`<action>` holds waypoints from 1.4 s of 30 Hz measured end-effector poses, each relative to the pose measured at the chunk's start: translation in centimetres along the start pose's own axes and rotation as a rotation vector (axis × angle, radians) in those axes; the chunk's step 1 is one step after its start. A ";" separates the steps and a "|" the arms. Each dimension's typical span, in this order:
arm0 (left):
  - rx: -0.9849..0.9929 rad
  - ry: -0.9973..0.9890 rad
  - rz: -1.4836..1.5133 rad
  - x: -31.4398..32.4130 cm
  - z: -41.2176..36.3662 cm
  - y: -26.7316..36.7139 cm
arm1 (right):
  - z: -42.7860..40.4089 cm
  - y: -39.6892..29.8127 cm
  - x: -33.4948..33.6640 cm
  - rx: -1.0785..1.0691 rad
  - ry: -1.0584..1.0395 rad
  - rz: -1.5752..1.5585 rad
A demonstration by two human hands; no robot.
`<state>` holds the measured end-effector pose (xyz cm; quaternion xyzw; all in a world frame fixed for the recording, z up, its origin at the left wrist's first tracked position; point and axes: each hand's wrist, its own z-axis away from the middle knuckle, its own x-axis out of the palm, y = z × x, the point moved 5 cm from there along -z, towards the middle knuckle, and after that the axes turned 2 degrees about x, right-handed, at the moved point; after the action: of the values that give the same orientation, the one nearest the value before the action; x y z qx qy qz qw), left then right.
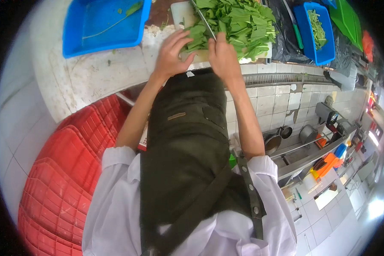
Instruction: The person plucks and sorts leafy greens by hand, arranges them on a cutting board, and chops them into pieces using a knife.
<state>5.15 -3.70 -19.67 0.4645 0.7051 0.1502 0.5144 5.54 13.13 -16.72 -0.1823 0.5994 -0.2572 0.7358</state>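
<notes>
A heap of cut leafy greens covers most of a white cutting board in front of me. My right hand is closed around a kitchen knife, whose blade points away from me along the left side of the heap. My left hand, slightly blurred, lies just left of the knife with fingers spread at the edge of the leaves. Whether it presses on any leaf is hard to see. The knife's handle is mostly hidden in my right fist.
At the left a blue plastic tub holds a single leafy stem. A green-handled knife lies on black plastic at the right, beside a blue bin of cut stems. Red plastic crates stand by my left side, below the worktop.
</notes>
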 end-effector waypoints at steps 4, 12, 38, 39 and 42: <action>-0.029 0.003 -0.051 -1.7 2.2 -1.4 | 4.4 -1.2 0.7 0.070 -0.032 -0.076; -0.051 -0.085 0.066 1.9 3.0 -3.2 | 6.5 0.7 6.7 0.172 -0.058 0.015; -0.442 0.428 0.086 -1.7 5.3 -2.6 | 7.0 6.0 0.9 -0.051 -0.211 -0.112; -0.427 0.496 0.086 -1.6 5.2 -2.0 | 6.1 5.2 -0.5 -0.067 -0.212 -0.231; -0.205 0.400 -0.039 0.5 1.3 1.5 | 2.6 6.9 -5.6 -0.187 -0.102 -0.234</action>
<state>7.01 -2.83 -19.53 0.3570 0.7830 0.3000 0.4116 8.31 21.87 -15.73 -0.3314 0.5570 -0.2747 0.7102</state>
